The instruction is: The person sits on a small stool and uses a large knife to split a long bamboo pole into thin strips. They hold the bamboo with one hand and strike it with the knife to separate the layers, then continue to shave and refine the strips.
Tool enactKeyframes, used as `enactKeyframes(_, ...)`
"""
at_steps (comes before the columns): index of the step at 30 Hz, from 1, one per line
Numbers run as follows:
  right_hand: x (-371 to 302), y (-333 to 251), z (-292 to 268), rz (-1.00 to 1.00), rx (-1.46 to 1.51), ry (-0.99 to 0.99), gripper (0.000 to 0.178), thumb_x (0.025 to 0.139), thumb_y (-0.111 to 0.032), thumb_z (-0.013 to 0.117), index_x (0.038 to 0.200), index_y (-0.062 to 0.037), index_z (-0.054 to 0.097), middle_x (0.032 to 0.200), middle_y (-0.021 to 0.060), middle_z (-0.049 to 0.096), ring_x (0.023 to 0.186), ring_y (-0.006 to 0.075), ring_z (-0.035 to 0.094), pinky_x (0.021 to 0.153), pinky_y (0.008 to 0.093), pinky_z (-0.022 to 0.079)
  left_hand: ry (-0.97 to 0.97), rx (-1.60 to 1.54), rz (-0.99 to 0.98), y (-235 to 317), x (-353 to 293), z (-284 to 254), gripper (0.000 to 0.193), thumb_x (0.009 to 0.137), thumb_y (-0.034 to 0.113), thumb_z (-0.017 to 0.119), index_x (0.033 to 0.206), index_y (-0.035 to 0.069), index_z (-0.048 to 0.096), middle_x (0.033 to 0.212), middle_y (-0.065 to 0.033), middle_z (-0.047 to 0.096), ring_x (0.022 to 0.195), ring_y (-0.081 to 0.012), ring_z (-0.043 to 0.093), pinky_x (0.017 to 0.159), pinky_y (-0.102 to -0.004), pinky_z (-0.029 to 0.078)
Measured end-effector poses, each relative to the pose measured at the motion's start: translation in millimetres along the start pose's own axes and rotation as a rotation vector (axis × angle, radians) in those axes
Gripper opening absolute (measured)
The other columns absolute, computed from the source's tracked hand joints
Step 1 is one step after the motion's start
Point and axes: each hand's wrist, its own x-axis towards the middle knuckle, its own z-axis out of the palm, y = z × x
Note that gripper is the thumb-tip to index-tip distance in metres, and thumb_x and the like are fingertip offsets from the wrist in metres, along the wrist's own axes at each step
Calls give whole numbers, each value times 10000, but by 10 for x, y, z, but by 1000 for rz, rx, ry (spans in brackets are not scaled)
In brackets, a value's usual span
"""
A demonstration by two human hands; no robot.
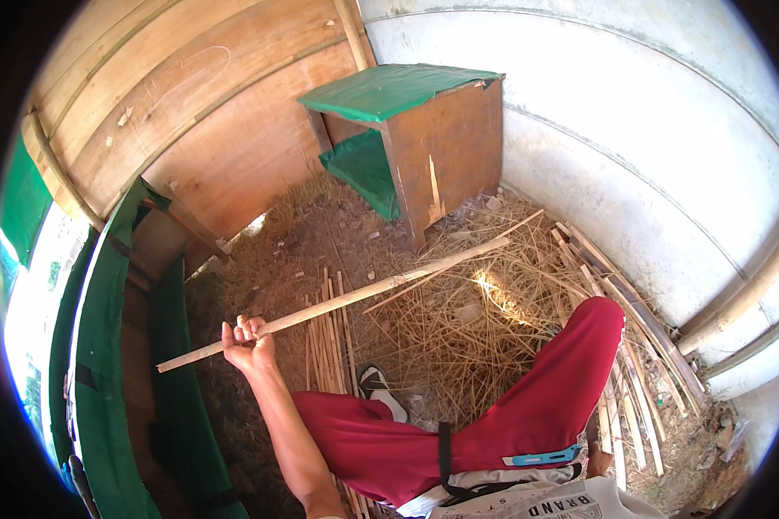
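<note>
My left hand (249, 342) is raised out in front at the left, its fingers curled round a long, pale bamboo strip (363, 290). The strip slants up from the lower left toward the far right, above the ground, with its short end sticking out past the hand. What looks like a small part of my right hand (597, 461) shows beside my right hip; its fingers are hidden. Near it, on my red trouser leg, is a flat blue object (541, 456), perhaps a cutter, mostly too small to make out.
Several strips (325, 346) lie left of my shoe (379, 389), and more bamboo (636, 381) lies along the right wall. Straw (467, 329) covers the ground between. A wooden box with a green top (398, 91) stands in the back corner; a green-covered bench (112, 346) is at left.
</note>
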Motion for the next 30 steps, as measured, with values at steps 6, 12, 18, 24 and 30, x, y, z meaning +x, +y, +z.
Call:
enactKeyframes(6, 13, -317, -190, -134, 349, 325, 703, 915, -516, 582, 546, 82, 597, 451, 119, 510, 444, 206, 483, 504, 418, 360, -132, -47, -13, -32, -104, 15, 380, 929, 168, 532, 605, 104, 344, 590, -73, 397, 430, -144, 248, 439, -299, 229)
enactKeyframes(12, 528, -1412, -665, -257, 594, 685, 645, 941, -516, 569, 747, 88, 685, 543, 74, 534, 521, 176, 502, 520, 396, 366, -341, -195, -165, 58, 53, -220, 346, 942, 151, 493, 626, 87, 367, 589, -48, 363, 435, -138, 219, 452, -318, 209)
enactKeyframes(18, 413, -2954, -1426, -258, 1098, 536, 405, 909, -383, 679, 715, -40, 584, 524, -54, 370, 426, 29, 278, 414, 256, 173, -418, -271, -251, 1, 21, -292, 334, 959, 147, 459, 643, 73, 381, 603, -46, 369, 448, -137, 206, 469, -312, 208)
enactKeyframes(24, 31, -4055, -1519, -510, 1417, 189, 233, 908, -264, 710, 820, -80, 597, 525, -93, 370, 403, 6, 278, 366, 215, 156, -436, -317, -332, -123, -84, -264, 319, 936, 162, 474, 646, 81, 365, 619, -30, 348, 471, -116, 196, 457, -288, 175)
enactKeyframes(30, -426, -4783, -1071, -578, 1353, -295, 455, 931, -474, 631, 882, -22, 617, 557, -101, 350, 405, 12, 271, 336, 192, 218, -490, -448, -365, -410, -210, -310, 302, 893, 126, 546, 637, 76, 396, 605, -19, 401, 431, -90, 212, 410, -259, 169)
